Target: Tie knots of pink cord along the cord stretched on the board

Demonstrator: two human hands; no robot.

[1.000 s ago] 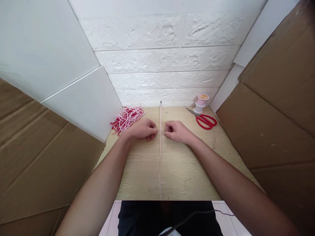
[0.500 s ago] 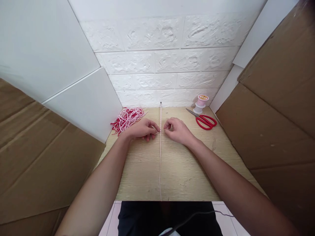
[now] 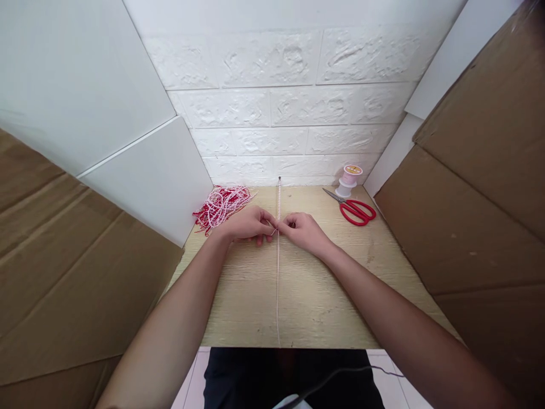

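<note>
A pale cord [image 3: 278,284] runs straight from a small dark pin [image 3: 280,178] at the wall down to the table's front edge. Its far stretch looks knotted or braided [image 3: 279,200] in pink and white. My left hand [image 3: 251,223] is closed in a pinch at the cord's left side, with a thin thread [image 3: 275,232] at its fingertips. From the right, my right hand [image 3: 303,230] pinches at the same spot, its fingertips meeting the cord. What lies between the right fingertips is too small to make out clearly, though it appears to be thread.
A heap of red and pink-white cords [image 3: 223,205] lies at the back left. Red-handled scissors [image 3: 356,211] rest at the back right, before stacked spools [image 3: 349,179] of pink thread. Cardboard panels [image 3: 477,227] flank the wooden table [image 3: 327,312]; a white brick-patterned wall [image 3: 289,105] stands behind.
My right hand has moved left and slightly toward me, closing the gap to the cord. My left hand stays nearly in place, its fingertips a little nearer the cord.
</note>
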